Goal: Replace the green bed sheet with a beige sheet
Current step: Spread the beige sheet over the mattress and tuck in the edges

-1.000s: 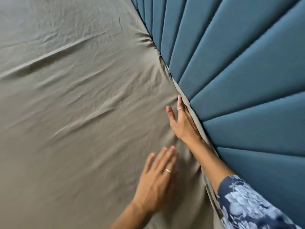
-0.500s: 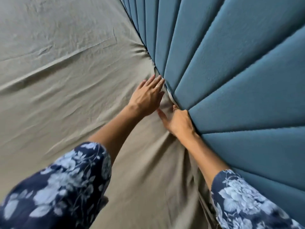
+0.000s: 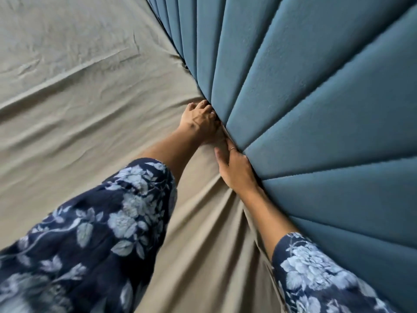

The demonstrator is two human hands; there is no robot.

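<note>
A beige sheet (image 3: 94,114) covers the mattress, wrinkled, with folds fanning out from my hands. My left hand (image 3: 198,119) sits at the seam where the sheet meets the blue padded headboard (image 3: 304,98). Its fingers are bent and dig into the sheet's edge there. Just below it, my right hand (image 3: 237,170) lies along the same seam. The right thumb rests straight on the sheet and the fingers slip down out of sight between mattress and headboard. No green sheet is in view.
The headboard's padded panels fill the whole right side and stand tight against the mattress. My floral sleeves (image 3: 101,233) cover the lower left and lower right of the view.
My left hand has reached forward across the sheet to the headboard seam and bent its fingers there. My right hand has pushed its fingers deeper into the gap.
</note>
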